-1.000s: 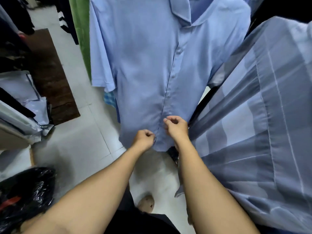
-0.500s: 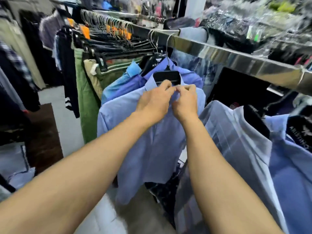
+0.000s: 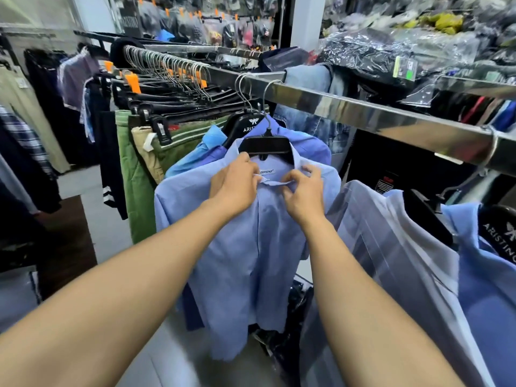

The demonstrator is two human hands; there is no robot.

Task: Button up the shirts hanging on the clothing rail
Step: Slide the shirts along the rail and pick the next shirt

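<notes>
A light blue cotton shirt (image 3: pixel 245 247) hangs on a black plastic hanger (image 3: pixel 265 145) from a shiny chrome clothing rail (image 3: pixel 363 113). At its collar, the left hand (image 3: pixel 237 188) and right hand (image 3: pixel 304 194) each pinch one side of the neck opening. A pale striped grey-blue shirt (image 3: pixel 391 261) hangs just beside it on the right.

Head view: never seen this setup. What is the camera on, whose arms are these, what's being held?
There is no machine. A person wears one wide-angle camera on the head, so it looks forward and down along their own bare arms. The left hand and right hand each pinch one side of the collar of a light blue shirt. It hangs on a black hanger from a shiny clothing rail. Beside it hang green trousers and a striped grey shirt.
</notes>
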